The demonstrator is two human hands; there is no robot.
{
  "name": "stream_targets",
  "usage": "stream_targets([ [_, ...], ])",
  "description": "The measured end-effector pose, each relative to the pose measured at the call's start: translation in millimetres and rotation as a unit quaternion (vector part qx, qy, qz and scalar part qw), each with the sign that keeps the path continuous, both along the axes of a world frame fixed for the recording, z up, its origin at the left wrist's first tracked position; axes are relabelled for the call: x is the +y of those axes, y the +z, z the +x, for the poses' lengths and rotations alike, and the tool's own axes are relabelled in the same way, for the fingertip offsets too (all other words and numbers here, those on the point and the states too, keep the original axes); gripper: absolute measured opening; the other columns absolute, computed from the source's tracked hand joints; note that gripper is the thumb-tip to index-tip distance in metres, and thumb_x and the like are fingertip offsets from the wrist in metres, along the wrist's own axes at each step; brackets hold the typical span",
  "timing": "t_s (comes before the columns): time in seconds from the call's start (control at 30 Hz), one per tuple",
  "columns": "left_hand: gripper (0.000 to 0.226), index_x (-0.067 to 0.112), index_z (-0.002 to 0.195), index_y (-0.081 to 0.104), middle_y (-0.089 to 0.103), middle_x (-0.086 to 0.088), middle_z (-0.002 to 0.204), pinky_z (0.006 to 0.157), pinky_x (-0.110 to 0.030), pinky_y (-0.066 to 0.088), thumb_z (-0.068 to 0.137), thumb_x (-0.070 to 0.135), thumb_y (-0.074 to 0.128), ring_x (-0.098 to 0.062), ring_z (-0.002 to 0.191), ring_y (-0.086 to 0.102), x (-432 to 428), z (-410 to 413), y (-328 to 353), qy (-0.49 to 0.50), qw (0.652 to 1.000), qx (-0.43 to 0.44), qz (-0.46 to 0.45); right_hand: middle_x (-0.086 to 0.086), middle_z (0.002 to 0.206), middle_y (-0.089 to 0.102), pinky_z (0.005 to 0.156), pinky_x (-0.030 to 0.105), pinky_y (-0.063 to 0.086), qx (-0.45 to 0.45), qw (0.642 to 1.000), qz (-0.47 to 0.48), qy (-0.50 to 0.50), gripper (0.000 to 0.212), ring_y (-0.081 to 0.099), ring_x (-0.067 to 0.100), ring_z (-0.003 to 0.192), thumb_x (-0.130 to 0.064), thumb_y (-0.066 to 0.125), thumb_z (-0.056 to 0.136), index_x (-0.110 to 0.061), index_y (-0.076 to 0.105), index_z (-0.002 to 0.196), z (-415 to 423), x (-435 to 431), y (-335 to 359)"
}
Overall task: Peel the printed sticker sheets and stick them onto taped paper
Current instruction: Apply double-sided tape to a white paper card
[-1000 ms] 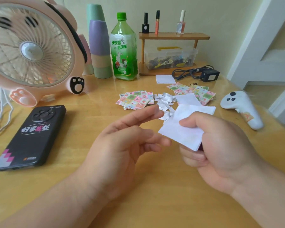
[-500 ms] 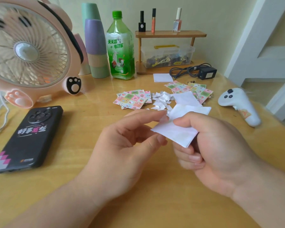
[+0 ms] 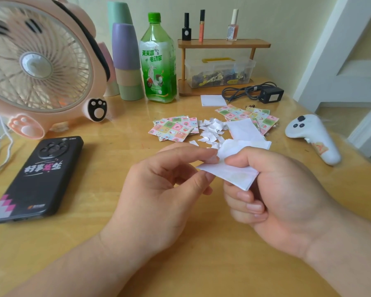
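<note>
**Left grip (image 3: pixel 159 189) closing on the white-backed sheet (image 3: pixel 229 175)**

Since a moment ago its forefinger and thumb, which were standing clear of the paper, are meeting on the sheet's left edge and pinching it there. The fingertip is blurring, so I cannot tell whether anything is lifting away under it.

The right grip (image 3: pixel 276 189) is holding the sheet's other end, with the thumb lying on top and the remaining fingers curling tight underneath. The sheet is being held up over the table (image 3: pixel 201 264) between both hands, white side up, with a faint tint of print showing through.

Beyond the hands, a heap of white paper scraps (image 3: pixel 210 129) is lying between two piles of colourful sticker sheets (image 3: pixel 174 127). A plain white sheet (image 3: pixel 244 129) is resting against the right-hand pile.

A black phone (image 3: pixel 36 179) is lying to the left, in front of a pink fan (image 3: pixel 36 65). A green bottle (image 3: pixel 159 61) is standing at the back beside stacked cups (image 3: pixel 126 61), and a white controller (image 3: pixel 313 136) is lying off to the right.
</note>
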State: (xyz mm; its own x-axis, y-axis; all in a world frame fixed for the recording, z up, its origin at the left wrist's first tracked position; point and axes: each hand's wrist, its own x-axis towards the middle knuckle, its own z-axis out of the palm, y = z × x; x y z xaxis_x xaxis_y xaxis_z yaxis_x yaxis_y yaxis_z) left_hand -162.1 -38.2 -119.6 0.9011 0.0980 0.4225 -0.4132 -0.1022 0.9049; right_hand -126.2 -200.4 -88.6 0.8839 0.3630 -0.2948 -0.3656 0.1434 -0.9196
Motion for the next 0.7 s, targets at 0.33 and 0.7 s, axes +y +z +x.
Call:
stream_targets([
  [0.33,0.016,0.021,0.094,0.08,0.071,0.001,0.088,0.059,-0.024,0.052,0.085,0.01,0.075,-0.022,0.06,0.067,2.6,-0.3,1.2,0.023,0.993,-0.07,0.096,0.005,0.047,0.03,0.042,0.022,0.009,0.025,1.0,0.005,0.008,0.033,0.017,0.014,0.038,-0.017,0.052,0.086,-0.01,0.053,0.054,-1.7,1.7,2.6],
  [0.7,0.007,0.023,0.078,0.075,0.051,0.013,0.048,0.041,-0.018,0.025,0.083,0.028,0.077,-0.011,0.038,0.035,-0.6,-5.2,14.1,0.022,0.998,-0.007,0.053,0.006,0.043,0.034,0.047,0.024,0.005,0.08,0.993,-0.003,0.091,0.075,0.02,0.012,0.037,-0.077,0.048,0.076,-0.005,0.056,0.056,0.9,0.1,11.4],
])
